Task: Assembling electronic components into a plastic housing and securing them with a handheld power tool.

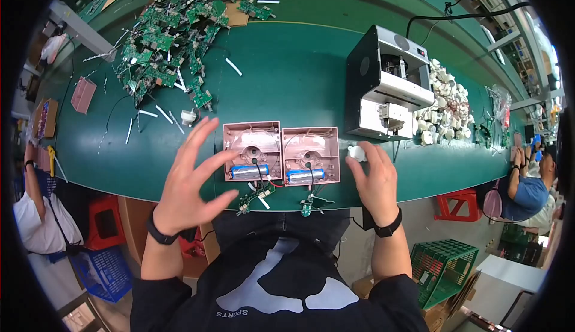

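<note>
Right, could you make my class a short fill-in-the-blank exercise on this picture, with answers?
1. The two open housings side by side are coloured ____.
2. The person's right hand touches a small part coloured ____.
3. The circuit boards heaped at the upper left are mainly ____.

Missing words: pink; white; green.

Green workbench [287,80], red stools [458,205], grey floor [428,229]

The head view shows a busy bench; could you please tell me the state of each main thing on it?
Left pink housing: open, blue battery inside
Right pink housing: open, blue battery inside
Left hand: open, fingers spread
Right hand: at a white part, grip unclear
Green circuit boards: heaped
Other white parts: heaped
Machine: upright, power state unclear
</note>
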The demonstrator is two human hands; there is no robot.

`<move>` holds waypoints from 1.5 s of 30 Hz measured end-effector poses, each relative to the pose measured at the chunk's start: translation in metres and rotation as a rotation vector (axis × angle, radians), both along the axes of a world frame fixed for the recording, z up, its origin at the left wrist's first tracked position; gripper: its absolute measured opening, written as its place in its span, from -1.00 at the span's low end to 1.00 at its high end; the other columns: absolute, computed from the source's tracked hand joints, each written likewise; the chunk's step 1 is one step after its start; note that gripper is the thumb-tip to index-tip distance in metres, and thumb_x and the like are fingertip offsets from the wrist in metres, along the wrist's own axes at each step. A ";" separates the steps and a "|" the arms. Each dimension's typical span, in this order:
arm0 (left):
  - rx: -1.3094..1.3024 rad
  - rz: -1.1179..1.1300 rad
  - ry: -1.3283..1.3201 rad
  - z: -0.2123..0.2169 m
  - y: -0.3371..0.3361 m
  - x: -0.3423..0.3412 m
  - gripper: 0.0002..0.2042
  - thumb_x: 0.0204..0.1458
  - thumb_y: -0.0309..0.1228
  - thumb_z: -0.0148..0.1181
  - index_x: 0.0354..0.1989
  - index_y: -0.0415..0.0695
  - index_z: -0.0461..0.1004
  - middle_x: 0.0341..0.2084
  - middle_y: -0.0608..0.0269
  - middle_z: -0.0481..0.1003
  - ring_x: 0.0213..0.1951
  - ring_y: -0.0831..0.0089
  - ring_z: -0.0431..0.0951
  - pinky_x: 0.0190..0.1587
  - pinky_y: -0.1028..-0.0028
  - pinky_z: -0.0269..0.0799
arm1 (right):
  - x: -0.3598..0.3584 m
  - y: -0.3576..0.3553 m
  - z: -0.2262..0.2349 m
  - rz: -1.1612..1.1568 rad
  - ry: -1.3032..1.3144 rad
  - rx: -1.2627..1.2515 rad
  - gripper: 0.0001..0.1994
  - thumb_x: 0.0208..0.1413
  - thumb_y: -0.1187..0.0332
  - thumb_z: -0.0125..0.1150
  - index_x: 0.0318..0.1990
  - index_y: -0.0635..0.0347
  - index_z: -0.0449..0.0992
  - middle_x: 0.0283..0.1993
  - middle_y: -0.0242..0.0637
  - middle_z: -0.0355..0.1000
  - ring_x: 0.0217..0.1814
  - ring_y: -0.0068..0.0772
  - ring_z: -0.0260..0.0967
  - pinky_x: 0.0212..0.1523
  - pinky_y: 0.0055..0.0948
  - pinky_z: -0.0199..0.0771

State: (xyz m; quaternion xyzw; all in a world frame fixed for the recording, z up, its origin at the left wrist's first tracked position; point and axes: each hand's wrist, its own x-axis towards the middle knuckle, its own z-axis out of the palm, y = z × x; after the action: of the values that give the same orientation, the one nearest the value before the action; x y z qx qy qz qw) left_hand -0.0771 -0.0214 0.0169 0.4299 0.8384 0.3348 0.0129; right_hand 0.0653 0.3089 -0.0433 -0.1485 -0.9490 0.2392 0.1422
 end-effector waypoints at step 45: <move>0.077 -0.184 -0.099 -0.029 0.058 0.087 -0.52 0.06 -0.29 0.42 0.16 -0.14 0.52 0.20 0.15 0.44 -0.27 0.41 0.60 -0.29 0.43 0.58 | -0.042 -0.041 0.054 0.577 0.115 0.142 -0.66 -0.08 0.34 0.56 -0.11 0.14 0.64 -0.24 -0.32 0.54 -0.26 -0.23 0.50 -0.34 -0.30 0.52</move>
State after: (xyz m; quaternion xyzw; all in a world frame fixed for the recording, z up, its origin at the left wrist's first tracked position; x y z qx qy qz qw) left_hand 0.0100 0.0365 -0.0116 0.4880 0.7803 0.3852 0.0683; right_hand 0.0235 0.2676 0.0103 0.1514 -0.9567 0.2110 0.1316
